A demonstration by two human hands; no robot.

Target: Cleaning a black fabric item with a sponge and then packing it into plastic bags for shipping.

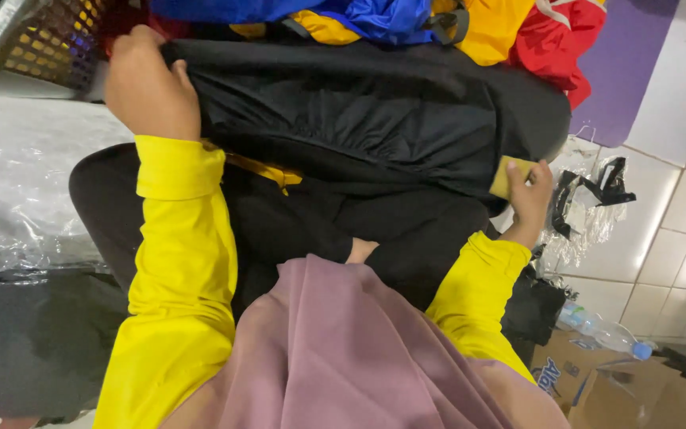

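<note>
A large black garment (359, 111) lies spread across my lap. My left hand (146, 83) grips its upper left edge, fingers curled over the fabric. My right hand (529, 195) pinches the garment's lower right edge, where a small yellow patch (508, 176) shows under my fingers. Both my arms wear bright yellow sleeves. A mauve cloth (343, 349) hangs down from my head over my chest.
A pile of blue, yellow and red clothes (454, 24) lies beyond the black garment. A mesh basket (57, 40) stands at the top left, clear plastic sheeting (9, 183) at left. On the tiled floor at right lie plastic bags (589, 199), a water bottle (605, 330) and cardboard boxes (637, 389).
</note>
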